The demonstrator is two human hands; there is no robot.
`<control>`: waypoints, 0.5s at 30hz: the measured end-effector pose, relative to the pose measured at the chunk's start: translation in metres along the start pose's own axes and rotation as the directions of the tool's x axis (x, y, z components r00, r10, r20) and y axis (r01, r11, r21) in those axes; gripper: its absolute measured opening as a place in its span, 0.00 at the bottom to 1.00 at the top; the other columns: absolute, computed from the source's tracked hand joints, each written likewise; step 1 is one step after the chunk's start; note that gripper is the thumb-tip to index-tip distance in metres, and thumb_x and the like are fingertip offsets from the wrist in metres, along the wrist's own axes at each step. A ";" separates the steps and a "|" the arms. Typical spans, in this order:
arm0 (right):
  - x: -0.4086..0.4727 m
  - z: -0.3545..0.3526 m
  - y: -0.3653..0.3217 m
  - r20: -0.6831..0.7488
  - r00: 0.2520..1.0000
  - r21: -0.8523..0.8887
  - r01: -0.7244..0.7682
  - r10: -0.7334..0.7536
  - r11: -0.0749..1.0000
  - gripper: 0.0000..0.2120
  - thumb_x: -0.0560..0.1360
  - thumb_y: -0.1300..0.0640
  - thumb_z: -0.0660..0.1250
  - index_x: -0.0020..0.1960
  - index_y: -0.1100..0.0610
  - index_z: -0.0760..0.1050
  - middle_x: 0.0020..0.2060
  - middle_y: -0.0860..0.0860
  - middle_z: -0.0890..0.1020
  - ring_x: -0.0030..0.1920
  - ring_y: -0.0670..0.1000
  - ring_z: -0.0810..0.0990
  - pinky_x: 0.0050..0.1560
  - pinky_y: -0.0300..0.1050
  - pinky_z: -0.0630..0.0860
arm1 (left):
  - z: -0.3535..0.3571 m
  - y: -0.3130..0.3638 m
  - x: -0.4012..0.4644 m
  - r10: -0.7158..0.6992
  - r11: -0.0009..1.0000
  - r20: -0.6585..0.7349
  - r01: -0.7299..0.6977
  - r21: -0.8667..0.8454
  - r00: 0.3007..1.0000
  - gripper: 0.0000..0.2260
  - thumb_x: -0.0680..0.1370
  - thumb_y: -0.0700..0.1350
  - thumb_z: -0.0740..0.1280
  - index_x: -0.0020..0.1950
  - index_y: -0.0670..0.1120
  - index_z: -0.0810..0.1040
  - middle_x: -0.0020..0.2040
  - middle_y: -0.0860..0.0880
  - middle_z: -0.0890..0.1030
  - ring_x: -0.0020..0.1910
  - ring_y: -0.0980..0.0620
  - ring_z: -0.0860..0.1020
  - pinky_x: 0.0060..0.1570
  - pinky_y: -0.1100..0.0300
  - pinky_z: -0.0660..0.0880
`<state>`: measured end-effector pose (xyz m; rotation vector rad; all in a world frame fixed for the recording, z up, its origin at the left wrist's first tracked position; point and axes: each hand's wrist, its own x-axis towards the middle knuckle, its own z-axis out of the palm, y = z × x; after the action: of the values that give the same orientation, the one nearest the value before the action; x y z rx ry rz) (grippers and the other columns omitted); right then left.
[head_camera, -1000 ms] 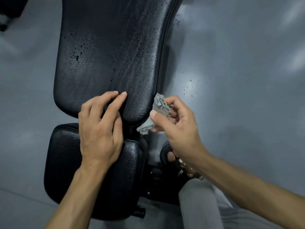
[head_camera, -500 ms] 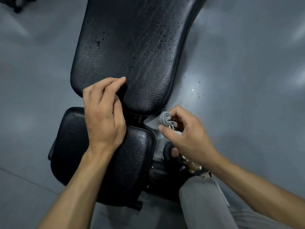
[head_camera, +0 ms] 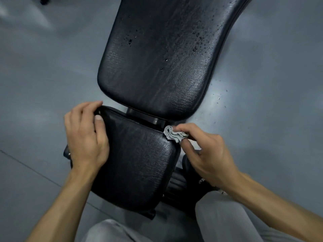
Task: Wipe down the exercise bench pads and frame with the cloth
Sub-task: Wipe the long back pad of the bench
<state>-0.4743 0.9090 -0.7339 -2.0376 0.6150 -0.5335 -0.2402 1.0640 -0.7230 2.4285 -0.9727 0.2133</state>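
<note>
Grey gym flooring (head_camera: 43, 70) spreads out under the bench, speckled with a few stray droplets to the right of the back pad (head_camera: 157, 63). That long black pad is beaded with spray, mostly across its upper middle and right side, and looks unwiped.

What has changed in the last second is where both hands are. The left hand (head_camera: 85, 137), which a moment ago lay across the lower edge of the back pad, has slid down and now grips the far left corner of the seat pad (head_camera: 134, 163), fingers curled over its rim and thumb on top. The right hand (head_camera: 206, 154) has come down with it: it pinches the folded grey cloth (head_camera: 174, 135) between thumb and fingers, and the wad now touches the seat pad's far right corner, just below the gap where the dark frame (head_camera: 146, 117) shows between the two pads.

To my eye the work is shifting to the seat pad's edge and the hinge area, with the left hand bracing. The wet back pad remains to be done.
</note>
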 end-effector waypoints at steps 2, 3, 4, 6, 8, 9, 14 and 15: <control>0.016 0.003 -0.011 0.053 0.998 -0.039 0.046 -0.044 0.998 0.12 0.81 0.57 0.62 0.63 0.49 0.77 0.41 0.47 0.84 0.33 0.44 0.78 0.38 0.44 0.76 | 0.002 0.003 0.002 0.008 1.000 -0.006 -0.008 0.007 1.000 0.15 0.82 0.40 0.58 0.67 0.41 0.77 0.62 0.41 0.77 0.62 0.39 0.72 0.66 0.67 0.58; 0.024 0.006 -0.017 0.088 0.993 -0.070 0.086 -0.080 0.994 0.11 0.82 0.57 0.63 0.63 0.50 0.77 0.39 0.45 0.83 0.33 0.43 0.77 0.37 0.40 0.74 | 0.003 0.003 0.003 0.010 1.000 -0.008 -0.010 0.008 1.000 0.15 0.82 0.40 0.58 0.67 0.41 0.77 0.62 0.41 0.77 0.61 0.39 0.72 0.66 0.67 0.58; 0.034 0.010 -0.024 0.135 0.984 -0.100 0.129 -0.115 0.987 0.11 0.83 0.56 0.63 0.63 0.51 0.77 0.40 0.43 0.83 0.35 0.43 0.78 0.38 0.39 0.74 | 0.003 0.003 0.003 0.007 1.000 -0.010 -0.007 0.010 1.000 0.15 0.83 0.40 0.57 0.67 0.42 0.77 0.62 0.42 0.77 0.61 0.39 0.72 0.66 0.66 0.59; 0.049 0.019 -0.036 0.233 0.961 -0.152 0.188 -0.150 0.970 0.11 0.84 0.54 0.60 0.65 0.52 0.76 0.44 0.44 0.84 0.40 0.48 0.82 0.42 0.46 0.77 | 0.004 0.004 0.003 -0.011 1.000 -0.014 0.011 0.010 1.000 0.16 0.83 0.41 0.57 0.67 0.43 0.77 0.62 0.44 0.77 0.61 0.41 0.72 0.66 0.63 0.61; 0.059 0.028 -0.046 0.296 0.946 -0.155 0.185 -0.133 0.970 0.12 0.85 0.53 0.58 0.66 0.53 0.73 0.50 0.48 0.85 0.45 0.54 0.83 0.47 0.54 0.79 | 0.004 0.007 0.003 -0.021 1.000 -0.014 0.021 0.003 1.000 0.16 0.83 0.42 0.57 0.67 0.43 0.77 0.62 0.45 0.77 0.62 0.42 0.71 0.66 0.59 0.63; 0.064 0.033 -0.051 0.319 0.940 -0.131 0.173 -0.124 0.976 0.13 0.85 0.54 0.58 0.67 0.54 0.72 0.53 0.50 0.84 0.47 0.56 0.83 0.49 0.56 0.78 | 0.004 0.007 0.003 -0.027 1.000 -0.013 0.027 -0.002 1.000 0.16 0.83 0.42 0.57 0.67 0.44 0.77 0.62 0.45 0.77 0.62 0.42 0.71 0.66 0.58 0.64; 0.099 0.068 -0.075 0.416 0.907 -0.155 0.143 -0.066 0.978 0.13 0.85 0.55 0.55 0.66 0.58 0.70 0.56 0.54 0.80 0.51 0.59 0.81 0.48 0.54 0.73 | 0.004 0.006 0.004 -0.075 0.997 -0.014 0.074 -0.034 0.997 0.17 0.82 0.41 0.57 0.69 0.43 0.75 0.63 0.46 0.77 0.62 0.44 0.71 0.65 0.57 0.65; 0.105 0.074 -0.080 0.425 0.904 -0.175 0.138 -0.052 0.975 0.14 0.85 0.54 0.55 0.68 0.58 0.69 0.57 0.55 0.80 0.52 0.60 0.80 0.46 0.52 0.70 | 0.004 0.006 0.004 -0.079 0.996 -0.018 0.078 -0.042 0.997 0.17 0.82 0.41 0.57 0.69 0.42 0.75 0.63 0.46 0.77 0.61 0.45 0.71 0.64 0.57 0.65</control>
<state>-0.3319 0.9294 -0.6879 -2.2905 0.3185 -0.0772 -0.2411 1.0562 -0.7228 2.4173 -0.8630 0.1875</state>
